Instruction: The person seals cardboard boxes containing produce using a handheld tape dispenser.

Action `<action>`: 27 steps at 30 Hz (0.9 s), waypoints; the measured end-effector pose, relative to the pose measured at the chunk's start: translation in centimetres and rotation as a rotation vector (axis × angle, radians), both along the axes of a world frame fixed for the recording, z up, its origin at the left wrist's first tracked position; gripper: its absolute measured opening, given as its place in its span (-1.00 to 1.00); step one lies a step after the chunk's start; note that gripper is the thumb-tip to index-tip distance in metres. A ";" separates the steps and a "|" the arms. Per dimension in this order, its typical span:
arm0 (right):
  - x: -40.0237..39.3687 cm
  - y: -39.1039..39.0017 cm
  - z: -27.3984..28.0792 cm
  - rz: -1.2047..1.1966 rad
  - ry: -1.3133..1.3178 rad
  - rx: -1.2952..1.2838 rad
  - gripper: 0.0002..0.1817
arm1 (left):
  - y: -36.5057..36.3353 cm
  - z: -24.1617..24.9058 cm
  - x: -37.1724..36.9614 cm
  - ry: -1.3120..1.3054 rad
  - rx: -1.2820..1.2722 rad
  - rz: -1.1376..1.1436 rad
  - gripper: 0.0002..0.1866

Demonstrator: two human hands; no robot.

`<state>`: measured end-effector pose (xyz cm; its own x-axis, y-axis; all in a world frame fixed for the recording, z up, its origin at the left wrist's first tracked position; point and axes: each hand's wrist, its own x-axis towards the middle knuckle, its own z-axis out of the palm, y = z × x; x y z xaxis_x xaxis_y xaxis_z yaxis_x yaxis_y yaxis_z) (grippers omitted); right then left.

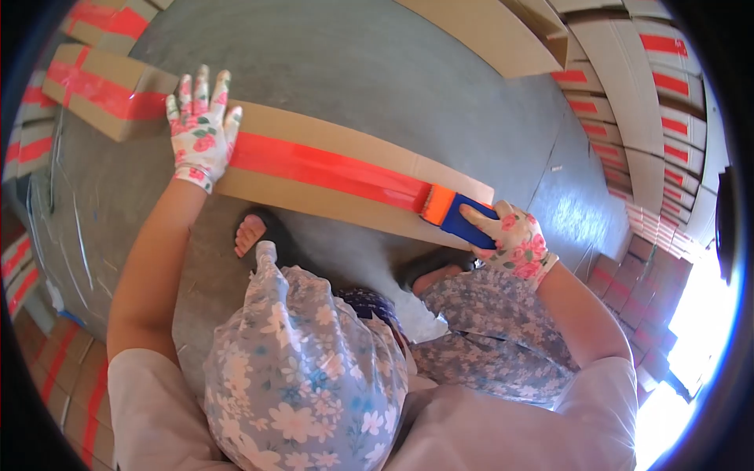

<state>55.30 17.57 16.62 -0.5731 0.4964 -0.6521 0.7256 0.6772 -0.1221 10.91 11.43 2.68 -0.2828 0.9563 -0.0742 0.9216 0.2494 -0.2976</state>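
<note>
A long cardboard box (314,198) lies across in front of me, with a strip of red tape (334,174) running along its top. My left hand (203,133), in a floral glove, rests flat with fingers spread at the box's left end. In my right hand (514,239), gloved alike, is a blue and orange tape dispenser (465,220). The dispenser's orange end touches the box near its right end, where the red strip meets it. My right fingers are wrapped around the blue body.
Another cardboard box with red tape (110,88) adjoins the left end. An open carton (503,35) lies on the grey floor (330,67) ahead. Taped boxes are stacked at right (667,102) and at lower left (71,385). My feet are beside the long box's near side.
</note>
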 end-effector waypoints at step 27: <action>15.8 2.1 -9.3 -0.103 0.189 -0.200 -0.29 | 3.0 1.4 20.5 -0.411 -0.067 -0.743 -0.27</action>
